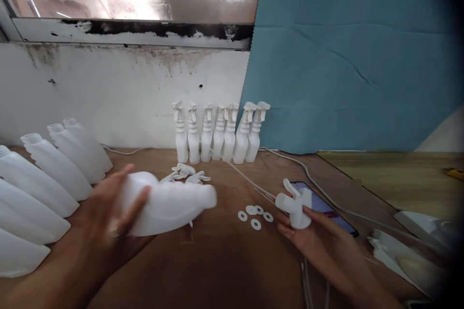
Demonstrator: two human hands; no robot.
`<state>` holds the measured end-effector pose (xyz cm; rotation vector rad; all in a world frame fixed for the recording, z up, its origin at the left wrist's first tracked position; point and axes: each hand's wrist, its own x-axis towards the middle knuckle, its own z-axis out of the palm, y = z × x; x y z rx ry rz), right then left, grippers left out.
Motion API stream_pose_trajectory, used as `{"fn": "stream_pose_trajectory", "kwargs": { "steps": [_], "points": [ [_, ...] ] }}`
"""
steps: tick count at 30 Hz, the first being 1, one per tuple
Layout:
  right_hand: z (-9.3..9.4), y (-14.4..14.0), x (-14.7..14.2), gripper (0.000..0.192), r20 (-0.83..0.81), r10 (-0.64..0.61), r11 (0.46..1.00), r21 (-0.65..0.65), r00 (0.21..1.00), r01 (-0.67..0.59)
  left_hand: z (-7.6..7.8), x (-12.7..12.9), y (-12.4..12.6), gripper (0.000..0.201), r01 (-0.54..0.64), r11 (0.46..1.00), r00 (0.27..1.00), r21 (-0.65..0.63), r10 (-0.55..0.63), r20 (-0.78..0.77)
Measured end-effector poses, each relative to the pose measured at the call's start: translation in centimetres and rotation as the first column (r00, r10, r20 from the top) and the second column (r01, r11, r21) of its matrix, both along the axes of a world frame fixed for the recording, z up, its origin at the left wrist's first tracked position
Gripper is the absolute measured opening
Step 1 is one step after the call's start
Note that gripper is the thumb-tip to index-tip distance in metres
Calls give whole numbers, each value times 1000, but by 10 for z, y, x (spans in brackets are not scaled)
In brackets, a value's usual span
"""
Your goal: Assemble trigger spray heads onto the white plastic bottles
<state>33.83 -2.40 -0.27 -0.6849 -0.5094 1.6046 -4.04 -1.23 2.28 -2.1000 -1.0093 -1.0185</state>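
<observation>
My left hand (116, 217) is closed around the body of a white plastic bottle (166, 205), which is tipped on its side with its neck toward the right. My right hand (308, 236) grips a white trigger spray head (297, 205) above a phone. The bottle and the spray head are well apart. Between my hands several flat white ring washers (255, 224) lie on the table. Behind the held bottle are a few loose white trigger pieces (184, 171), partly hidden by it.
Several open white bottles (47, 174) stand at the left. Several bottles with spray heads (219, 135) line the wall. A phone (326, 207) lies on the table (217, 270) at right, beside a white cable (315, 181), thin tubes (306, 285) and a plastic bag (402, 256).
</observation>
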Motion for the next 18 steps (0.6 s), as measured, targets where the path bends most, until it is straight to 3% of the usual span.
{"fn": "stream_pose_trajectory", "kwargs": {
  "steps": [4,7,14,18],
  "points": [
    [-5,-4,19,19,81,-157,987,45,984,154,-32,24,20,60,54,997,987,-55,-62,-148],
    [-8,-5,32,18,175,-304,951,110,936,288,-49,28,18,58,56,995,989,-78,-66,-130],
    [-9,-2,41,18,188,-485,874,138,854,466,-47,16,11,60,-6,991,998,-136,-3,-67],
    [-5,-2,41,13,191,-519,853,185,833,488,-45,13,12,62,-3,991,999,-134,-3,-49]
  ]
}}
